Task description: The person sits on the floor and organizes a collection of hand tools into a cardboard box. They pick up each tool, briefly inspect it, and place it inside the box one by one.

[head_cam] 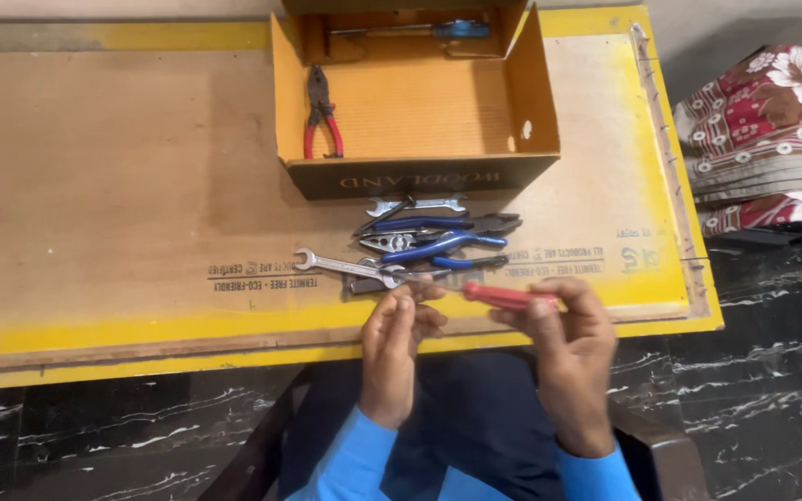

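Note:
My right hand grips the red handle of a screwdriver near the front edge of the plywood board. My left hand has its fingertips at the screwdriver's metal shaft end, pinching it. Just beyond my hands lies a pile of tools: a silver wrench, blue-handled pliers, a second small wrench. Behind the pile stands an open cardboard box holding red-handled pliers and a blue-handled screwdriver.
The board has yellow borders and rests over a dark marbled floor. A floral cushion or bedding lies at the right. My blue sleeves and dark trousers fill the bottom centre.

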